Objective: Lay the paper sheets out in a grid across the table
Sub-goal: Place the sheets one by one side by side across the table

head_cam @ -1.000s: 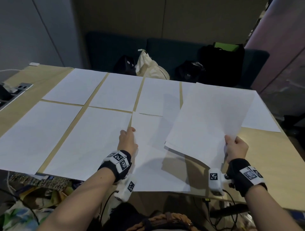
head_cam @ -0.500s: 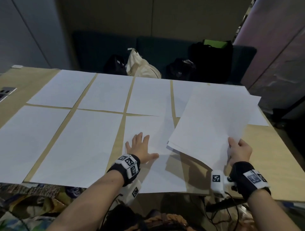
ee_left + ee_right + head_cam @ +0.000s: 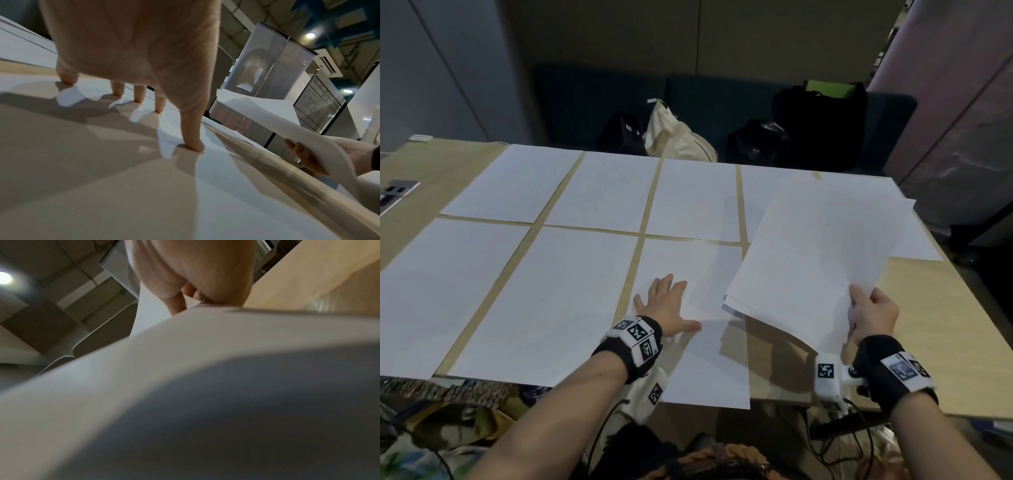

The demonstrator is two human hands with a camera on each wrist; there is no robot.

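While the grid looks mostly filled, the near-right slot on the table (image 3: 935, 342) is bare wood.
Laid sheets: four-plus in the far row, three in the near row. Left hand (image 3: 667, 306) is flat, fingers spread, pressing the third near sheet (image 3: 698, 370). Right hand (image 3: 873, 317) pinches the remaining stack (image 3: 815, 260) above the right side. Stack hides the far-right sheets; count unclear, right wrist view mostly blurred paper.
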